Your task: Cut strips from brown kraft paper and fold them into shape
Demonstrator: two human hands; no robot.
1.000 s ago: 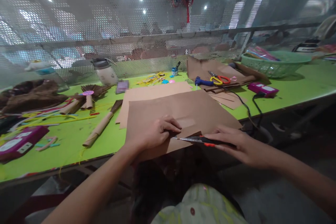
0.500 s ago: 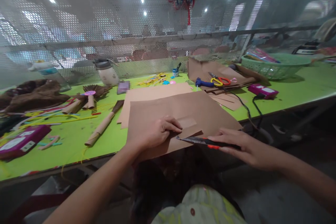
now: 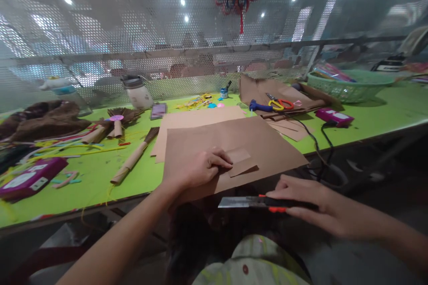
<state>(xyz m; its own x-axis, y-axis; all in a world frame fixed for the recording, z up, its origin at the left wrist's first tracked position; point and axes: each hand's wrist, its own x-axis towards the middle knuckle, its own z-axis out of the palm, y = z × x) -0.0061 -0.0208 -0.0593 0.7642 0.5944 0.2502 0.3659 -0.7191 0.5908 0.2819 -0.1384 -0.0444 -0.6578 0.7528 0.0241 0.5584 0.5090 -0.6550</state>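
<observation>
My right hand [image 3: 310,207] is closed round the black and red handle of a utility knife [image 3: 245,202]. Its blade points left, below the front edge of a large brown paper sheet [image 3: 200,136] and apart from it. With bent fingers and fingertips down, my left hand [image 3: 209,164] presses on the sheet and the left end of a small cut paper piece [image 3: 244,169]. A paler rectangle of paper [image 3: 238,155] lies just behind that piece. The thumb of my left hand is mostly hidden. Under the big sheet are lighter tan sheets [image 3: 190,119].
Scissors [image 3: 279,103] and a blue glue gun [image 3: 261,106] lie on folded brown paper [image 3: 267,89] at the back right, beside a green basket [image 3: 351,87]. Purple boxes [image 3: 334,117], rolled paper bundles [image 3: 133,158] and a bottle [image 3: 137,92] share the green table [image 3: 90,178].
My right hand has drawn the utility knife off the paper, down towards me, and turned its blade so the flat side shows. The left hand has stayed in place.
</observation>
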